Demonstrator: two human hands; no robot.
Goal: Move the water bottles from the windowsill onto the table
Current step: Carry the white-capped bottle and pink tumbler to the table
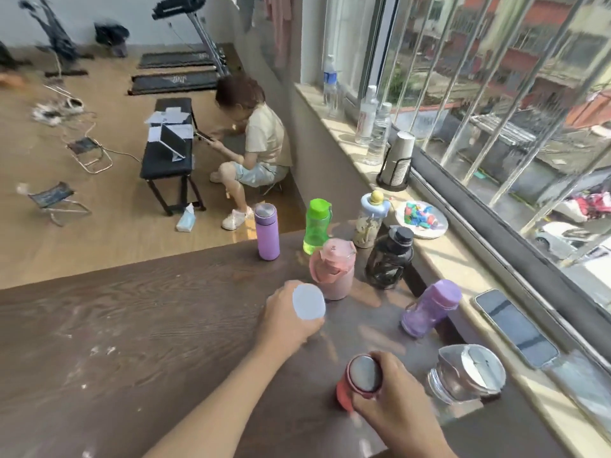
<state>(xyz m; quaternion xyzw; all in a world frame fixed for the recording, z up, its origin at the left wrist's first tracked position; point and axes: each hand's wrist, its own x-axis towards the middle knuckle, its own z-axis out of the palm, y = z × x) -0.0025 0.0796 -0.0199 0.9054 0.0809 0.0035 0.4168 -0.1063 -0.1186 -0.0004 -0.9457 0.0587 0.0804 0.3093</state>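
The red bottle (355,381) stands near the table's right edge, close to the person, and the right hand (393,401) is closed around its body just under the metal cap. The left hand (287,320) is wrapped around a bottle with a white cap (309,302), a little further in on the dark wooden table (132,325); its body is hidden by the hand, so I cannot tell if the base is already down.

I judge that both bottles are being set down. To do this well, each one should come down straight and the fingers should open only when the base sits flat. The white-capped one is just beside the pink bottle (332,269), so it needs some room there.

Other bottles are already on the table: a purple flask (267,233) and a green bottle (316,226) near the far edge, a black bottle (390,257) and a purple bottle (429,307) along the right edge, and a clear jar with a metal lid (466,375) near the right hand.

On the windowsill (463,269) three clear plastic bottles (366,115) remain standing far along it, past a stack of cups (398,160). A phone (515,328) and a plate (421,219) also lie on the sill, so I think the task is not finished
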